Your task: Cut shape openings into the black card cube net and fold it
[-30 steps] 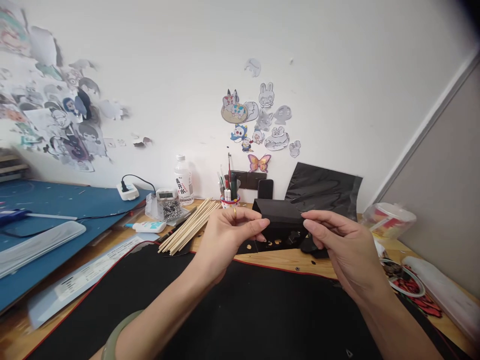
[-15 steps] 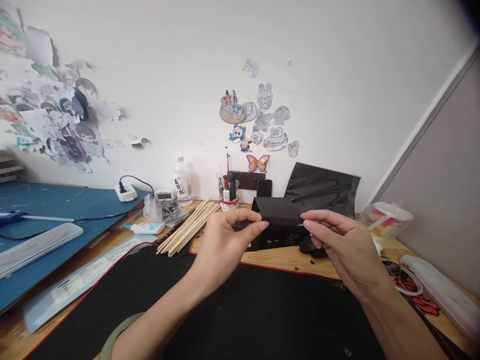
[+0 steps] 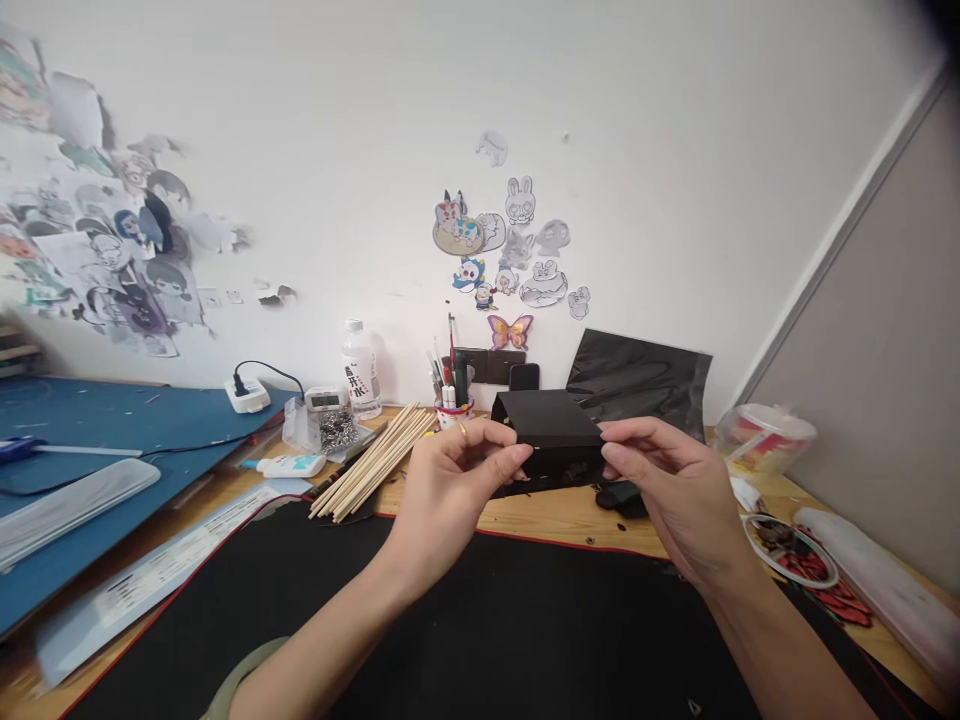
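Observation:
A folded black paper or card box (image 3: 551, 418) is held up in front of me, its flat top facing up and small cut-outs dimly visible in its dark front. My left hand (image 3: 469, 480) pinches the near left corner between thumb and index finger. At the near right corner, the thumb and fingertips of my right hand (image 3: 664, 475) are closed on the edge. Part of the box's lower side is hidden by my fingers. Below both wrists lies a black mat (image 3: 517, 620) with a red edge.
Wooden sticks (image 3: 373, 462) lie left of my left hand, near a glue bottle (image 3: 289, 466). Behind stand a pen cup (image 3: 454, 408) and a water bottle (image 3: 363, 368). A black sheet (image 3: 641, 380) leans on the wall; a tape roll (image 3: 791, 550) lies right.
The view has shifted slightly. The box's top now looks flatter and wider, with its front edge still between both hands' fingertips.

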